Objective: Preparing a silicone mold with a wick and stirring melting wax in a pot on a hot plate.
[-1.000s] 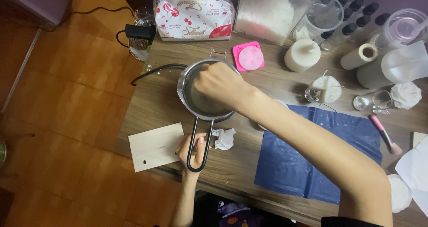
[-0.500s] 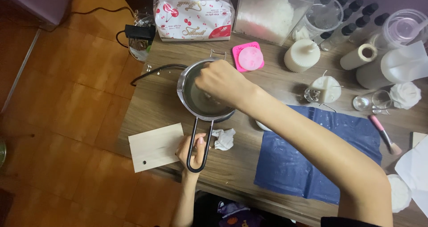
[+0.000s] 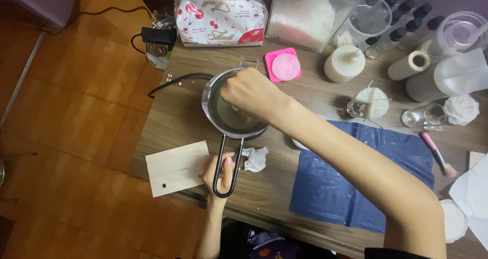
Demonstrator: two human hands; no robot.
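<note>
Right hand (image 3: 251, 92): shifted slightly within metal pot (image 3: 218, 111); one second back, knuckles sat lower over pot centre; half second back, hand raised toward far rim; now settled back a little toward near side, wrist angle nearly same. Fingertips hidden inside pot throughout; what they hold cannot be told.

Pot interior: pale patch beneath right hand changes shape between pictures, now showing just below knuckles.

View: whole scene drifts marginally left, camera movement only.
</note>
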